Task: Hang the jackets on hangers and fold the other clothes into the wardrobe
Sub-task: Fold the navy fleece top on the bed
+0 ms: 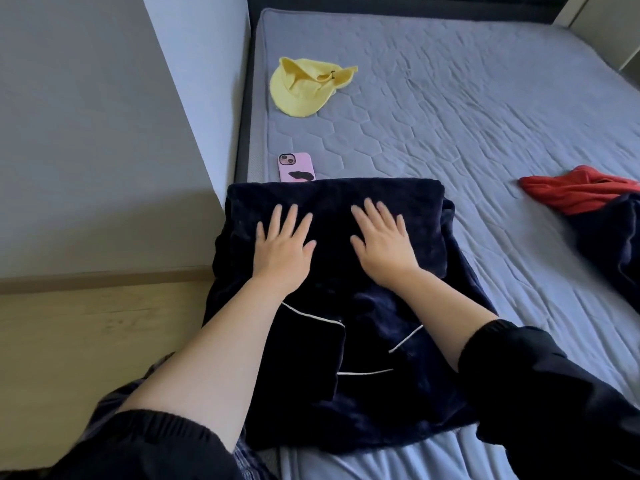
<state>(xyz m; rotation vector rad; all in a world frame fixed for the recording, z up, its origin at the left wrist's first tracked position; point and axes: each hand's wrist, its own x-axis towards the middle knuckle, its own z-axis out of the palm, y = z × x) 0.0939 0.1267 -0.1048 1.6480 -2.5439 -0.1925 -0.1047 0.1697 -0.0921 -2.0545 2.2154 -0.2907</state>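
Left hand (282, 245): lies flat, fingers straight and spread, palm pressing on the navy garment (346, 341); it grasps nothing.
Right hand (382, 245): the same, flat and released, just beside the left, both on the folded-over flap (332, 194).
Garment: a dark plush piece with white piping (311, 318), spread at the near left corner of the mattress (450, 116), its left edge hanging over the bedside.
Step in hand: by my reading, smoothing a fold that has just been laid over, before the next fold.
Doing it well: press from the middle of the flap outward to push air and wrinkles to the edges. Keep the far crease straight and square with the sides. Then take the near hem with both hands and bring it up to meet that crease, so the bundle ends up compact enough for a shelf.
Watch for: thick pile springs back, so hold each crease firmly. Draw the overhanging side onto the bed first, or it may drag the fold askew.
Nearby: a pink phone (296, 167) touches or slips under the flap's far edge, so lift clear of it. A yellow cloth item (304, 86) lies further up. A red garment (575, 188) and another navy piece (616, 244) wait at the right.
Unclear: whether this is a top or trousers is hard to tell against the dark fabric. The wardrobe is out of view.
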